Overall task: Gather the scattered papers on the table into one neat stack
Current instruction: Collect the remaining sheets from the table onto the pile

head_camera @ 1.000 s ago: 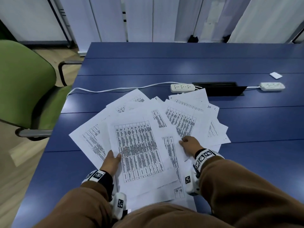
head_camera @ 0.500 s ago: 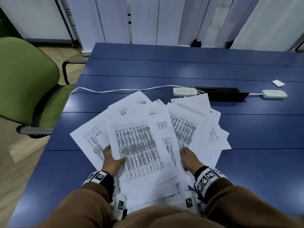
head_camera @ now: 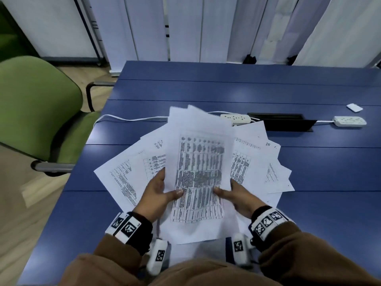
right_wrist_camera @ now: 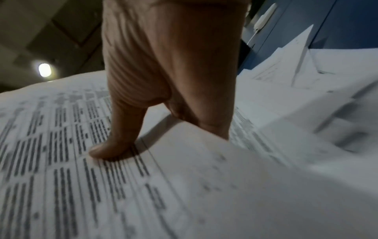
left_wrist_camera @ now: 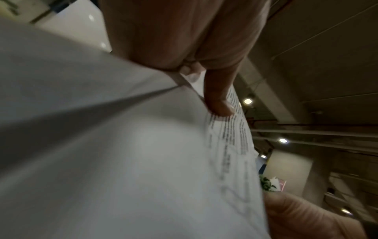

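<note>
A bundle of printed sheets is lifted off the blue table, tilted up toward me. My left hand grips its left edge, thumb on the printed face, fingers behind. My right hand grips the right edge the same way. The left wrist view shows that thumb pressed on the bundle; in the right wrist view, the thumb lies on the table print of the bundle. More loose sheets fan out flat on the table to the left and to the right beneath.
Two white power strips with cords lie beyond the papers beside a black cable hatch. A small white card sits at the far right. A green chair stands left of the table.
Both hands went from lying on the spread papers to gripping the sides of a bundle. The bundle rose off the table and now stands straighter between the hands.
</note>
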`<state>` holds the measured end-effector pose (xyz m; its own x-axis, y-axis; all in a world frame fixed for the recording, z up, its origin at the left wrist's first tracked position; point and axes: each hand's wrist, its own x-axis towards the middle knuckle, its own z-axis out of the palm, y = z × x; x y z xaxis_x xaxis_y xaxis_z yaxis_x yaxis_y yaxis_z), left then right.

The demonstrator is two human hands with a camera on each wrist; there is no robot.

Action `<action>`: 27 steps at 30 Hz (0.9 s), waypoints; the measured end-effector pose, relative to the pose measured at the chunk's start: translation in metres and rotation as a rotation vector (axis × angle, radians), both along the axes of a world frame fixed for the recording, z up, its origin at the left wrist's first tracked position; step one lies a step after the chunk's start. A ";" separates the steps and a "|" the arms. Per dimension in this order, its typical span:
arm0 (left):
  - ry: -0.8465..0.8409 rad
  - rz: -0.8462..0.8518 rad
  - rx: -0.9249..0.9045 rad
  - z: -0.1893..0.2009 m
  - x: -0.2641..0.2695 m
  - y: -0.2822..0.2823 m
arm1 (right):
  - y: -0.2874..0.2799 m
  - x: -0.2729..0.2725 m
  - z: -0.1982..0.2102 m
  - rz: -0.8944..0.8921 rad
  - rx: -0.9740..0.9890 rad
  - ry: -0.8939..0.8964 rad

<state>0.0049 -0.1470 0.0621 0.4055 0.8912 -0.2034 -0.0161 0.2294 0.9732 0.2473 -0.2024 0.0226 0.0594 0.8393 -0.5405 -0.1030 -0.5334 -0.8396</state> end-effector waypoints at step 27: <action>-0.221 0.241 0.394 0.073 0.021 0.025 | 0.001 -0.033 0.141 -0.403 0.988 -0.417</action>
